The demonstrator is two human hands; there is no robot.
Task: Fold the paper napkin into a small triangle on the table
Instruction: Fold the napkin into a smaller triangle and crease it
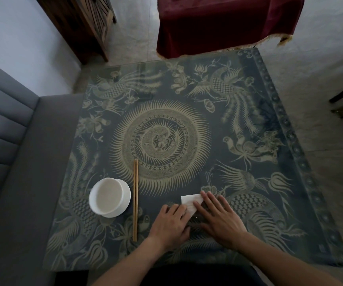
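Fold partly complete. The paper napkin (191, 201) lay on the patterned surface (249, 131) near its front edge, already reduced to a small folded piece. My left hand (171, 222) and right hand (220, 216) pressed flat on it, fingers extended, gripping nothing. Whether a final triangle remained to be creased could not be told.

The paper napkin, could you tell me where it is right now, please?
In the head view, the paper napkin lies flat on the near part of the table, pressed under both hands, right of the chopsticks and the white bowl.
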